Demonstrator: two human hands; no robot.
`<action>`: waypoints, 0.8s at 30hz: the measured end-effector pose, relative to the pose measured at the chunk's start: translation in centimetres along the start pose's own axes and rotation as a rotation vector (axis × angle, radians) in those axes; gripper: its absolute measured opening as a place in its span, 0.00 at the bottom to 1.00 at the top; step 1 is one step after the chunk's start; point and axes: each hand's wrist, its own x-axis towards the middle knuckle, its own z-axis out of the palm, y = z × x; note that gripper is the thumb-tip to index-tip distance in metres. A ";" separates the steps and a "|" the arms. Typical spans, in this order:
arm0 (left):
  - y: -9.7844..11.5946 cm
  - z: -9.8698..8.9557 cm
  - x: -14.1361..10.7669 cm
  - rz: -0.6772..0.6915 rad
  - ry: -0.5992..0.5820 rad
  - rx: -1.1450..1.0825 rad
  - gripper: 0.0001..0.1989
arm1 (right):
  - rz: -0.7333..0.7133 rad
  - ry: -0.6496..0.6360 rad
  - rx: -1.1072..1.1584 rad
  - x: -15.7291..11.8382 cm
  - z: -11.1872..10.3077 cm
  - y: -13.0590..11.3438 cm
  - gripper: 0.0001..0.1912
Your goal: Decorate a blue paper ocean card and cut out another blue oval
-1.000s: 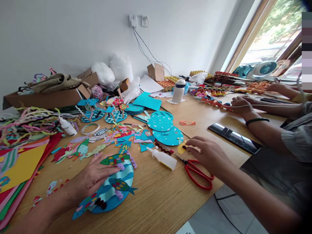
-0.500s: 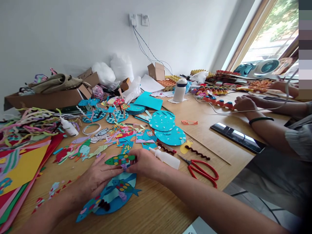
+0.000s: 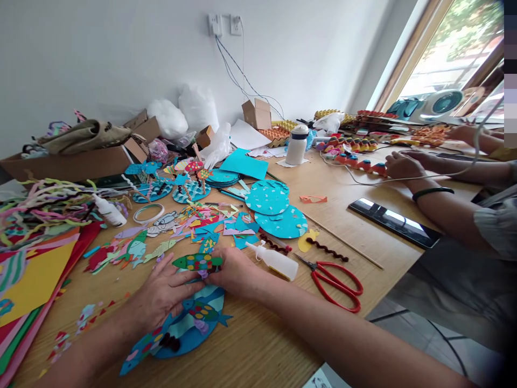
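A green paper fish with coloured dots stands up at the far side of a round blue base. My right hand is closed in a pinch at its tail, beside a purple pipe cleaner. With fingers stretched out, my left hand reaches over the base and touches just below the green fish; its fingertips are partly hidden. Nearer to me on the base are a dotted blue fish, another long blue fish and a dark brown pipe cleaner piece.
Right of my hands lie a glue bottle, red-handled scissors, a wooden stick and a phone. Paper scraps and blue discs spread beyond. Another person's hands rest at the right.
The view has shifted slightly. Both hands stay at the green fish in nearly the same pose, and the fish stands about where it was.
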 end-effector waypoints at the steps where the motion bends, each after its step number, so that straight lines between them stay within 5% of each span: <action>1: 0.0 0.1 0.0 0.006 0.003 -0.003 0.17 | -0.004 -0.010 -0.016 0.0 0.0 0.0 0.09; 9: -0.2 0.1 0.1 0.023 -0.039 0.053 0.20 | -0.060 -0.046 -0.140 0.1 -0.1 -0.3 0.04; 24: 0.9 -0.6 1.0 -0.015 -0.071 0.083 0.20 | 0.052 -0.042 -0.105 0.1 -0.2 -0.3 0.08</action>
